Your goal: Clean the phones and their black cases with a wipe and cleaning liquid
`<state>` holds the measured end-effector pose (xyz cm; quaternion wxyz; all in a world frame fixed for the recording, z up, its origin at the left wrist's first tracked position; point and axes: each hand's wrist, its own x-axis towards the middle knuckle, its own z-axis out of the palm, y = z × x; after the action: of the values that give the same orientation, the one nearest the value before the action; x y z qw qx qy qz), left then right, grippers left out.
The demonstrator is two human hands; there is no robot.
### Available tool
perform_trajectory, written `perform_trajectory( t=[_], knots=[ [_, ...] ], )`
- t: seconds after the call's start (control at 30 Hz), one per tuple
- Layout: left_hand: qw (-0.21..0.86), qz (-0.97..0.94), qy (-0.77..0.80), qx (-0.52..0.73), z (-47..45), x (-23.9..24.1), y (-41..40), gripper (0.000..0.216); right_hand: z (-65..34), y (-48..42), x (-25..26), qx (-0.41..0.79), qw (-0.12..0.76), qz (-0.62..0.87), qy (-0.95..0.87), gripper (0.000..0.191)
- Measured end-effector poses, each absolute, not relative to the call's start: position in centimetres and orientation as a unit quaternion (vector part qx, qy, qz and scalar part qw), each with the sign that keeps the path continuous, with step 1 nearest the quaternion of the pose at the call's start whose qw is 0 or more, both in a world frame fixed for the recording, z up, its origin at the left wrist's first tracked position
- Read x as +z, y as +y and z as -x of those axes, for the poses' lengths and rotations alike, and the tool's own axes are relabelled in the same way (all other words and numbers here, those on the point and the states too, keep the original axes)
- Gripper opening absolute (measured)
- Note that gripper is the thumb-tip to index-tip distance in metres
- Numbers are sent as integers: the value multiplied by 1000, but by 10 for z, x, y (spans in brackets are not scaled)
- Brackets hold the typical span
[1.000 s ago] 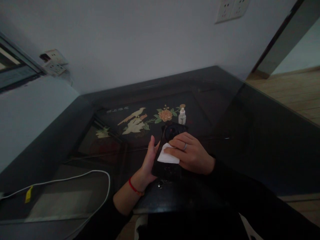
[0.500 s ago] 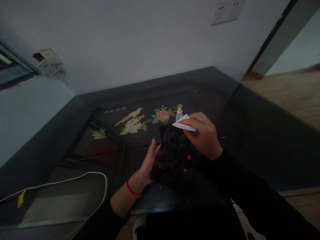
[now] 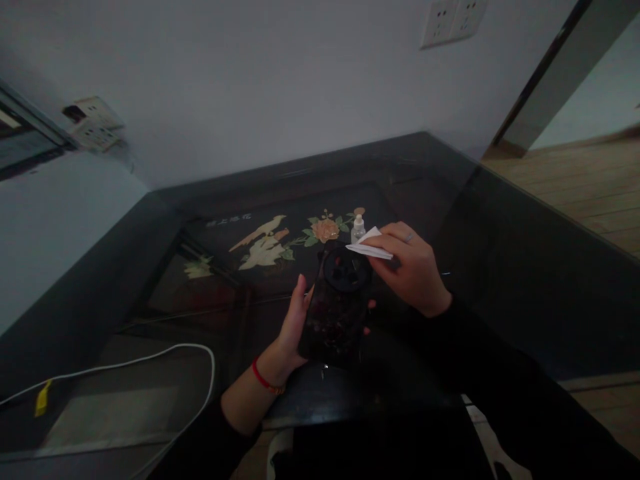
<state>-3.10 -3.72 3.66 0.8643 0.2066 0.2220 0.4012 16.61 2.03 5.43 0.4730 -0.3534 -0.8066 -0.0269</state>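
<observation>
Right, your left hand (image 3: 294,327) has a firm grip on the dark phone (image 3: 333,323), thumb along one long edge, fingertips (image 3: 371,305) peeking out at the other. Its back faces up at you, big round camera ring (image 3: 346,269) at the far end, and the whole thing sits in your grasp over the near part of the glossy black table (image 3: 500,293). Across to your right hand (image 3: 413,270): thumb and fingers pinch a folded white cloth (image 3: 373,251), a ring (image 3: 409,237) showing on one finger. That cloth is right by the camera end; whether it touches the phone, you can't tell from this angle. Just behind it stands a small clear bottle (image 3: 358,230) with a white top, its lower part covered by the cloth. Beyond your phone, the tabletop shows a flower (image 3: 325,231) and pale birds (image 3: 263,250). Over on the left, a white cable (image 3: 212,367) loops across, yellow tag (image 3: 43,400) attached, and a red bracelet (image 3: 265,379) circles your left wrist.
</observation>
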Motion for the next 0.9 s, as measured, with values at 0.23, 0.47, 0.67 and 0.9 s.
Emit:
perform_trajectory(
  t=[0.23, 0.47, 0.67, 0.9],
  knots=[
    [848, -182, 217, 448, 37, 38, -33, 71, -162, 14, 51, -5, 460, 324, -827, 14],
    [850, -146, 217, 458, 37, 43, -31, 65, -161, 15, 47, -22, 466, 327, -822, 14],
    [829, -116, 286, 467, 37, 40, -29, 63, -151, 3, 47, -20, 429, 224, -875, 12],
    [828, -101, 301, 462, 33, 45, -30, 64, -156, 4, 47, -63, 444, 271, -852, 10]
  ],
)
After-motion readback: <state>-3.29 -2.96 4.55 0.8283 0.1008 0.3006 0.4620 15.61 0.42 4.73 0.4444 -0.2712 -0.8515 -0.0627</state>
